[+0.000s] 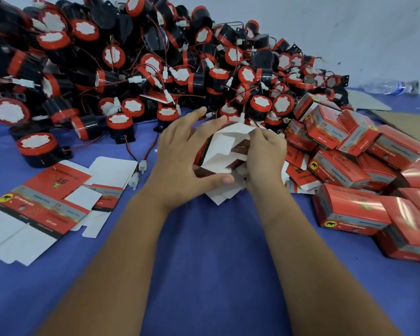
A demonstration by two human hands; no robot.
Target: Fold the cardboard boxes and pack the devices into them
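A blue cloth (211,251) covers the work surface, running from the near edge to the far side. Behind it rises a plain pale wall (337,32), upper right. A clear plastic water bottle (388,86) w/ a blue label lies on its side at far right, close to the wall. Just in front of it, a flat grey sheet (367,101) rests on the cloth; beside that, nearer the camera, a flat brown cardboard sheet (403,123) runs to the right edge.
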